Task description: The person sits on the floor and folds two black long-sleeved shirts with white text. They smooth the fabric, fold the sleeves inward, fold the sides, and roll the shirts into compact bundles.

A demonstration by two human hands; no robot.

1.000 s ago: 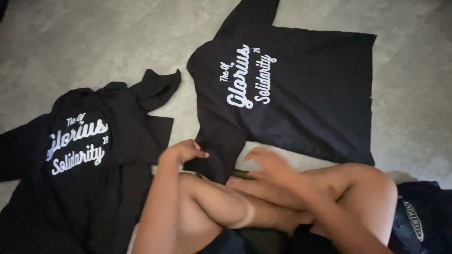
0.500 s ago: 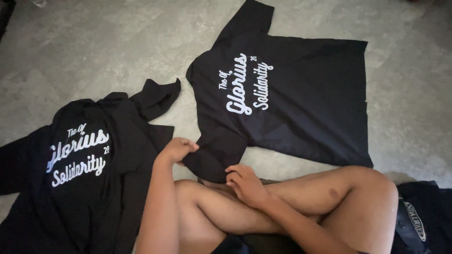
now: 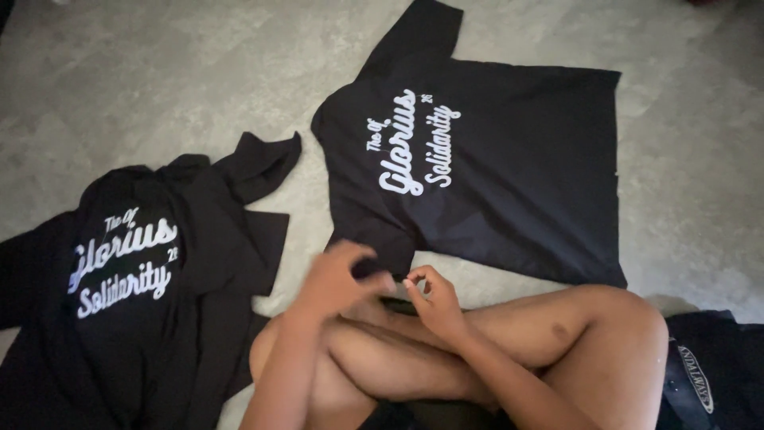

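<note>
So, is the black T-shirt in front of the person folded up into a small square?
No, the black T-shirt lies spread flat on the grey floor, with its sleeves out and the white print facing up.

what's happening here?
A person sits cross-legged on a grey floor with black T-shirts laid out in front. The left hand touches the near sleeve of the spread T-shirt, apparently pinching it. The right hand hovers beside it, fingers curled, holding nothing visible. A rumpled pile of black shirts lies to the left.
</note>
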